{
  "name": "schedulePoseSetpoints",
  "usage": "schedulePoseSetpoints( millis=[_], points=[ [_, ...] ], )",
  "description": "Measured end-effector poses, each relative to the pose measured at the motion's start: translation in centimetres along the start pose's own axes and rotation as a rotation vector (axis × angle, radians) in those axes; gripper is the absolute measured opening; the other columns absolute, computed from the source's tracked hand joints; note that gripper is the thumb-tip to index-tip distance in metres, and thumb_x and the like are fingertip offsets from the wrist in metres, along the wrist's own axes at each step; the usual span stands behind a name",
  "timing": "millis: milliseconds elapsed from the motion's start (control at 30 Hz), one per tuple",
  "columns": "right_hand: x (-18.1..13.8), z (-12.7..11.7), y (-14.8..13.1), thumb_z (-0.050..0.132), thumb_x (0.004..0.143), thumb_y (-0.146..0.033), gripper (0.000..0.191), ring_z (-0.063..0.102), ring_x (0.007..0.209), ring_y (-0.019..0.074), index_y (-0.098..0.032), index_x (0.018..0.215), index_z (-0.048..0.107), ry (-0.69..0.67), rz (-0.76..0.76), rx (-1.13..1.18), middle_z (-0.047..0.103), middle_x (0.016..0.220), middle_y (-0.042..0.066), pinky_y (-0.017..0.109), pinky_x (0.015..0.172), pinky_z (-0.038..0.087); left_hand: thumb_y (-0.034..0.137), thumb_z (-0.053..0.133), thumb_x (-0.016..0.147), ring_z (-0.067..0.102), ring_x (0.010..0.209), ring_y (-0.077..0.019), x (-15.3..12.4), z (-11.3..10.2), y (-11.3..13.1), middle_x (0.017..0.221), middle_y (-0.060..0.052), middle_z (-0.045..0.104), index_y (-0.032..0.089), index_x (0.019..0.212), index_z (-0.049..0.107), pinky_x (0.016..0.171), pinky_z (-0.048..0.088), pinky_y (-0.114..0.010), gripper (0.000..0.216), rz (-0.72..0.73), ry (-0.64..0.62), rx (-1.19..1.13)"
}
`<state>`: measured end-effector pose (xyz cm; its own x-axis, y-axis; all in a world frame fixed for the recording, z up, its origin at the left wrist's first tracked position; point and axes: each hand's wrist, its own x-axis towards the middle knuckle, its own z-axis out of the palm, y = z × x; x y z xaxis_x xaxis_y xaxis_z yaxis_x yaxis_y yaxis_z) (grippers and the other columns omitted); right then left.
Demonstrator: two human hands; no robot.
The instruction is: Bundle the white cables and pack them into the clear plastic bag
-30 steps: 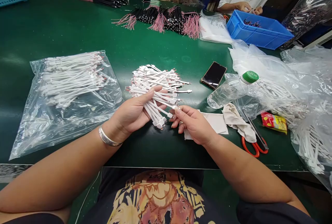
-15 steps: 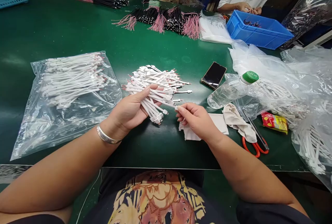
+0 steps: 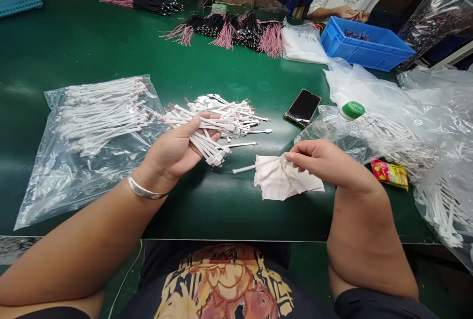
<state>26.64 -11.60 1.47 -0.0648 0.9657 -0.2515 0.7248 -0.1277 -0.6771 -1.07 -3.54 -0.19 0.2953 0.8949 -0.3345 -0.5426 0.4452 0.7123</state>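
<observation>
Bundle [image 3: 201,134]: a fan of short white cable pieces with moulded plugs at the ends, held above the green table [image 3: 92,38], just in front of the loose pile [image 3: 232,112] of the same pieces. The left hand [image 3: 173,154] has it in a palm-up grip, fingers curled under and thumb pressed over the top; hand closed on the bundle, not tightly fisted.

Single cable [image 3: 246,167]: one white piece, its near end poking out to the left of a white cloth [image 3: 283,181]. The right hand [image 3: 325,161] pinches the cloth's gathered top between thumb and fingertips, other fingers loosely bent. Whether it also grips the cable's far end under the cloth cannot be told.

Handling, as judged: each piece is light, slender and semi-stiff, bending but holding its line. The jacket looks smooth, so pieces may slide out of a loose bundle; grip is best taken across the middle of the fan, where the left hand has it. A single piece is best taken near a plug, which gives the fingers a shoulder. The cloth is soft and limp.

Surroundings: a clear bag [image 3: 92,131] of white pieces lies left of the bundle. Right of the pile lie a phone [image 3: 303,107] and a bottle [image 3: 332,122] on its side. A snack packet [image 3: 389,173] lies beyond the right wrist. Further plastic bags cover the right side. Across the table are black and pink wire bundles [image 3: 236,30], a blue bin [image 3: 365,45], and other people's hands.
</observation>
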Motion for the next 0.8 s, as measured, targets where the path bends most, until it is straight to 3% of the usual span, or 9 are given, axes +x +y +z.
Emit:
schedulePoseSetpoints(
  millis=[100, 167, 300, 400, 467, 667, 800],
  points=[
    [0.2, 0.5, -0.1, 0.062, 0.075, -0.052, 0.034, 0.051, 0.051, 0.0121, -0.02, 0.065, 0.066, 0.092, -0.007, -0.048, 0.062, 0.059, 0.002, 0.024, 0.046, 0.035, 0.016, 0.044, 0.091, 0.064, 0.097, -0.0166, -0.2, 0.2, 0.0, 0.102, -0.008, 0.067, 0.013, 0.091, 0.064, 0.086, 0.054, -0.029, 0.021, -0.023, -0.011, -0.005],
    [0.5, 2.2, -1.0, 0.063, 0.075, -0.052, 0.033, 0.054, 0.056, 0.0129, -0.019, 0.074, 0.069, 0.105, -0.023, 0.108, 0.064, 0.065, 0.003, 0.024, 0.049, 0.041, 0.015, 0.044, 0.091, 0.064, 0.096, -0.0163, -0.5, 0.4, -0.3, 0.102, -0.008, 0.067, 0.013, 0.09, 0.064, 0.085, 0.054, -0.028, 0.021, -0.044, -0.046, -0.006],
    [0.8, 6.9, -3.6, 0.063, 0.077, -0.046, 0.036, 0.062, 0.07, 0.0138, -0.02, 0.101, 0.066, -0.154, 0.0, 0.582, 0.068, 0.085, 0.004, 0.023, 0.055, 0.05, 0.015, 0.044, 0.09, 0.064, 0.096, -0.0157, -1.3, 0.9, -1.0, 0.101, -0.008, 0.067, 0.014, 0.092, 0.065, 0.088, 0.052, -0.028, 0.021, -0.082, -0.094, -0.01],
    [0.9, 8.9, -4.4, 0.059, 0.081, -0.047, 0.032, 0.061, 0.066, 0.0111, -0.016, 0.089, 0.066, -0.224, 0.011, 0.698, 0.067, 0.081, 0.004, 0.019, 0.05, 0.048, 0.016, 0.045, 0.091, 0.065, 0.092, -0.0158, -1.8, 1.1, -1.3, 0.1, -0.007, 0.067, 0.014, 0.091, 0.066, 0.087, 0.053, -0.03, 0.021, -0.128, -0.106, 0.003],
    [1.0, 9.2, -4.2, 0.059, 0.081, -0.047, 0.033, 0.059, 0.06, 0.0091, -0.015, 0.08, 0.064, -0.194, 0.032, 0.735, 0.065, 0.074, 0.003, 0.017, 0.046, 0.046, 0.017, 0.046, 0.09, 0.065, 0.087, -0.0157, -1.9, 1.1, -1.5, 0.096, -0.007, 0.068, 0.014, 0.09, 0.066, 0.086, 0.053, -0.031, 0.02, -0.15, -0.111, -0.002],
    [1.3, 8.9, -3.3, 0.06, 0.08, -0.048, 0.032, 0.06, 0.06, 0.0084, -0.016, 0.079, 0.063, -0.056, 0.055, 0.847, 0.063, 0.072, 0.001, 0.016, 0.046, 0.046, 0.014, 0.045, 0.089, 0.065, 0.09, -0.0186, -2.0, 1.2, -1.7, 0.095, -0.009, 0.068, 0.012, 0.091, 0.065, 0.09, 0.052, -0.037, 0.02, -0.163, -0.111, -0.027],
    [0.8, 9.3, -3.8, 0.064, 0.079, -0.045, 0.031, 0.066, 0.07, 0.0115, -0.018, 0.094, 0.064, -0.248, 0.119, 0.915, 0.067, 0.089, 0.004, 0.018, 0.052, 0.05, 0.015, 0.042, 0.091, 0.066, 0.085, -0.0173, -2.3, 1.3, -1.5, 0.095, -0.009, 0.068, 0.011, 0.092, 0.066, 0.09, 0.051, -0.035, 0.024, -0.159, -0.12, -0.013]
  ],
)
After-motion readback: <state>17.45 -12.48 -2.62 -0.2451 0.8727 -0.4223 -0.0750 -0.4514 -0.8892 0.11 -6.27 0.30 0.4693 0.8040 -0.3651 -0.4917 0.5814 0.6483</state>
